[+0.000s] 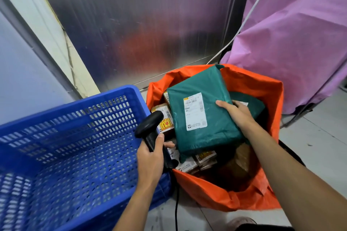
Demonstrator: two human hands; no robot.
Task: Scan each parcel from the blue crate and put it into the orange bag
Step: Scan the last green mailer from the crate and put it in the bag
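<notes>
So the flat green plastic-wrapped parcel (202,110) is sitting over the mouth of the floppy orange bag (262,88), tilted, white shipping label (195,111) facing up. The right hand (237,113) has hold of it at the parcel's 3 o'clock edge: thumb lying on top of the green wrap, the other fingers tucked round the side, where I can't see them. From that hand, the bulk of the parcel spreads out toward 9 and 10 o'clock.

The left hand (150,157) is at about 8 o'clock from the parcel, just beside its lower-left corner but not touching it. Its fingers are curled round the handle of a black handheld barcode scanner (150,127), with the scanner head poking up toward 12 o'clock. A black cable (176,208) drops from it down to the floor.

Under the parcel the bag holds a bunch of small brown cardboard boxes (163,118) with yellow stickers, and another green packet (249,103) peeks out at 3 o'clock behind the right hand.

The blue perforated plastic crate (75,137) is at 9 o'clock from the bag, right up against it. A pink sheet (300,43) hangs at 1 o'clock.
</notes>
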